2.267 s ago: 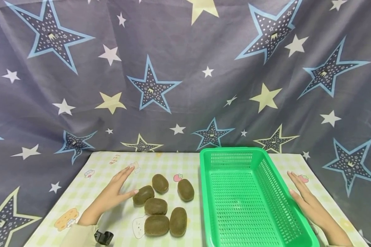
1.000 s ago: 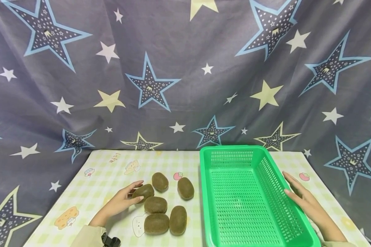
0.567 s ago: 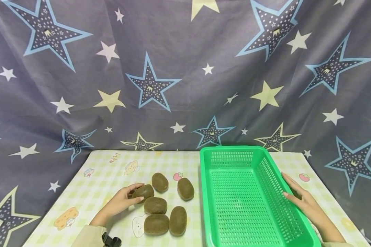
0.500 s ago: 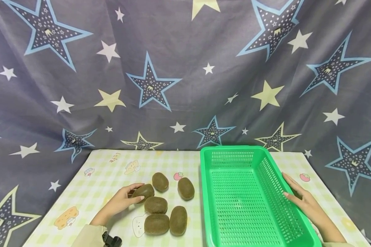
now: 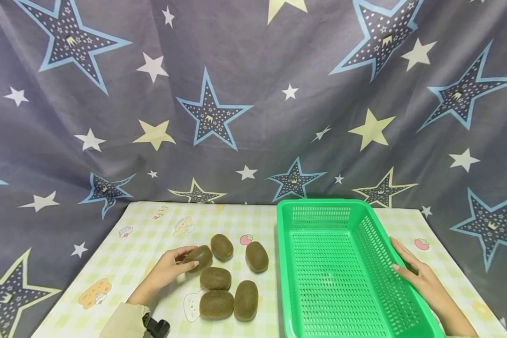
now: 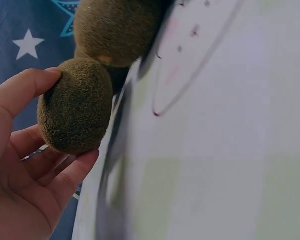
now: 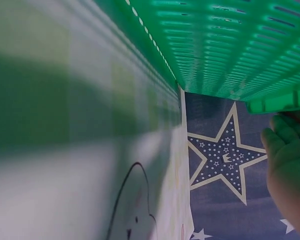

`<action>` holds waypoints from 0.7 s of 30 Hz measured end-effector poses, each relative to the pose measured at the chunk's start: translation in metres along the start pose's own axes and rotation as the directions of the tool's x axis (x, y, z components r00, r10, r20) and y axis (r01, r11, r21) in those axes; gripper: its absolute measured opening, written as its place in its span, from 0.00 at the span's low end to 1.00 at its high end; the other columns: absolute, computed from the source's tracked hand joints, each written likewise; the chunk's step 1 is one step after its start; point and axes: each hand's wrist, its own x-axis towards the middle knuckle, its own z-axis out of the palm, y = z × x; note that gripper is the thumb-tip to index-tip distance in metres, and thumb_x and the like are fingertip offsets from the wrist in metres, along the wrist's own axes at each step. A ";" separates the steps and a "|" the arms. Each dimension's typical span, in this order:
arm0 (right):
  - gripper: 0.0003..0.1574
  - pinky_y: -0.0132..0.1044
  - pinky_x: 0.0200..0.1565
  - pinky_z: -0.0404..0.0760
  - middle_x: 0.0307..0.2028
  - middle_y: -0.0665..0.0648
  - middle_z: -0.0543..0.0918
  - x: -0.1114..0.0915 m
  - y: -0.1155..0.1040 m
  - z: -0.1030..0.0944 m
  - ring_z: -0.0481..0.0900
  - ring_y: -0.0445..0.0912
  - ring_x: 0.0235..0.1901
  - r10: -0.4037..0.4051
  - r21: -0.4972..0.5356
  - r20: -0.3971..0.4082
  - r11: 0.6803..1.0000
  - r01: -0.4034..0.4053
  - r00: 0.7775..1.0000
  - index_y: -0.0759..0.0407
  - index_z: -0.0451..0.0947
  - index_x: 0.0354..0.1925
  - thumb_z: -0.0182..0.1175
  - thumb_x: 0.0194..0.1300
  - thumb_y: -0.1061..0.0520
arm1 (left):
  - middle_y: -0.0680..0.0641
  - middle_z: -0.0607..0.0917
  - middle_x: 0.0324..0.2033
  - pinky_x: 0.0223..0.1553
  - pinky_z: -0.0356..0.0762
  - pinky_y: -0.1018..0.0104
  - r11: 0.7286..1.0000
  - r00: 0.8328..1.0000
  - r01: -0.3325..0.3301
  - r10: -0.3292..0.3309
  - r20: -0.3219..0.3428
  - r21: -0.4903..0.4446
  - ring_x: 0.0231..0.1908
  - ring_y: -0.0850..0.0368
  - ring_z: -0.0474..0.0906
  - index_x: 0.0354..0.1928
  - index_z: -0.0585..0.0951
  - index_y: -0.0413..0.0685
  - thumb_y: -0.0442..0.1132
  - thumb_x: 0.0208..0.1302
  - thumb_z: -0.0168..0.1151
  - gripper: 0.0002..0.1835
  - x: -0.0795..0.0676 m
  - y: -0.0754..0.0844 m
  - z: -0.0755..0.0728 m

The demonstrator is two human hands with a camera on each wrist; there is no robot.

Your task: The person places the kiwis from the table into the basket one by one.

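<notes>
My left hand (image 5: 165,272) pinches a brown, fuzzy kiwi (image 5: 200,258) between thumb and fingers, at the left of a loose group. In the left wrist view the thumb lies on one side of that kiwi (image 6: 77,110) and the fingertips on the other. A second kiwi (image 6: 120,30) appears right behind it. On the right, my right hand (image 5: 420,279) holds the side rim of a green plastic basket (image 5: 282,263), thumb over the rim and fingers outside. The right wrist view shows these fingers (image 7: 285,132) at the rim's underside; their tips are partly hidden.
Several more kiwis lie on the checked tablecloth (image 5: 139,234), among them an upper one (image 5: 222,247), one nearer the basket (image 5: 257,257) and a lower one (image 5: 246,300). No fruit shows in the basket. A grey star-patterned curtain (image 5: 253,141) hangs behind the table.
My left hand came down from beside the kiwis and took hold of one, which has risen slightly from the kiwi below it. My right hand moved in onto the basket's rim.
</notes>
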 end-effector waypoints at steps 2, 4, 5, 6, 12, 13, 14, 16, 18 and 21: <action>0.36 0.11 0.53 0.55 0.70 0.33 0.48 0.000 0.000 0.000 0.46 0.20 0.64 0.004 0.006 0.003 1.000 -0.004 1.000 0.60 0.47 0.73 0.46 0.71 0.65 | 0.37 0.80 0.51 0.39 0.78 0.70 1.000 1.000 -0.002 0.001 -0.015 -0.011 0.44 0.52 0.79 0.58 0.74 0.34 0.40 0.58 0.66 0.27 0.000 0.002 0.000; 0.36 0.11 0.53 0.55 0.70 0.33 0.48 -0.001 0.000 0.000 0.46 0.20 0.64 0.006 0.012 0.006 1.000 -0.006 1.000 0.60 0.46 0.73 0.45 0.71 0.64 | 0.36 0.80 0.51 0.38 0.79 0.70 1.000 1.000 -0.005 0.005 -0.026 -0.015 0.43 0.53 0.79 0.58 0.74 0.34 0.40 0.58 0.67 0.27 0.001 0.004 -0.001; 0.36 0.11 0.53 0.54 0.70 0.33 0.48 -0.001 0.000 0.000 0.46 0.20 0.64 0.007 0.014 0.007 1.000 -0.007 1.000 0.60 0.46 0.73 0.45 0.71 0.64 | 0.36 0.80 0.51 0.38 0.79 0.70 1.000 0.999 -0.014 0.013 -0.032 -0.011 0.43 0.53 0.80 0.58 0.74 0.34 0.40 0.58 0.67 0.27 0.002 0.005 -0.001; 0.36 0.11 0.53 0.54 0.70 0.34 0.47 -0.001 0.000 0.001 0.46 0.20 0.64 0.008 0.015 0.008 1.000 -0.008 1.000 0.59 0.46 0.73 0.45 0.71 0.64 | 0.36 0.80 0.51 0.38 0.79 0.70 1.000 0.999 -0.020 0.020 -0.035 -0.009 0.43 0.53 0.80 0.57 0.74 0.33 0.40 0.58 0.67 0.27 0.002 0.006 -0.001; 0.37 0.11 0.53 0.55 0.70 0.34 0.47 -0.001 0.000 0.001 0.46 0.20 0.64 0.007 0.018 0.009 1.000 -0.007 1.000 0.59 0.46 0.73 0.45 0.71 0.64 | 0.37 0.81 0.50 0.38 0.79 0.70 0.999 0.998 -0.052 0.051 -0.045 -0.002 0.43 0.52 0.80 0.57 0.75 0.35 0.39 0.57 0.67 0.26 0.005 0.017 0.000; 0.36 0.12 0.53 0.56 0.71 0.34 0.47 -0.001 0.001 0.001 0.46 0.20 0.64 0.005 0.020 0.007 1.000 -0.005 1.000 0.59 0.46 0.73 0.45 0.71 0.65 | 0.38 0.81 0.50 0.38 0.79 0.70 0.999 0.998 -0.052 0.052 -0.046 -0.002 0.43 0.52 0.80 0.57 0.75 0.35 0.39 0.57 0.67 0.26 0.005 0.019 0.001; 0.36 0.12 0.53 0.56 0.71 0.35 0.47 -0.001 0.001 0.001 0.46 0.21 0.64 0.004 0.022 0.007 1.000 -0.004 1.000 0.59 0.46 0.73 0.45 0.71 0.65 | 0.38 0.81 0.50 0.38 0.79 0.70 0.999 0.998 -0.053 0.053 -0.047 -0.001 0.43 0.52 0.80 0.57 0.75 0.36 0.40 0.57 0.67 0.26 0.004 0.022 0.002; 0.36 0.12 0.53 0.56 0.71 0.35 0.47 -0.001 0.001 0.000 0.46 0.21 0.64 -0.001 0.027 0.009 1.000 0.000 1.000 0.60 0.46 0.73 0.45 0.71 0.65 | 0.39 0.82 0.49 0.38 0.78 0.70 0.999 0.998 -0.047 0.047 -0.047 -0.002 0.43 0.53 0.80 0.57 0.76 0.37 0.40 0.57 0.67 0.26 0.004 0.026 0.005; 0.36 0.12 0.53 0.55 0.71 0.35 0.48 -0.001 0.001 0.000 0.46 0.21 0.64 -0.008 0.027 0.009 1.000 0.008 1.000 0.61 0.46 0.73 0.45 0.71 0.66 | 0.40 0.82 0.49 0.38 0.78 0.70 0.999 0.998 -0.045 0.045 -0.047 -0.004 0.43 0.54 0.79 0.57 0.76 0.38 0.40 0.57 0.68 0.26 0.003 0.030 0.007; 0.36 0.12 0.53 0.55 0.71 0.34 0.48 -0.001 0.001 0.001 0.46 0.20 0.64 -0.016 0.023 0.008 1.000 0.016 1.000 0.63 0.46 0.73 0.45 0.71 0.66 | 0.40 0.82 0.50 0.39 0.78 0.70 0.998 0.998 -0.056 0.055 -0.043 -0.006 0.43 0.53 0.79 0.58 0.76 0.39 0.40 0.57 0.67 0.26 0.001 0.036 0.009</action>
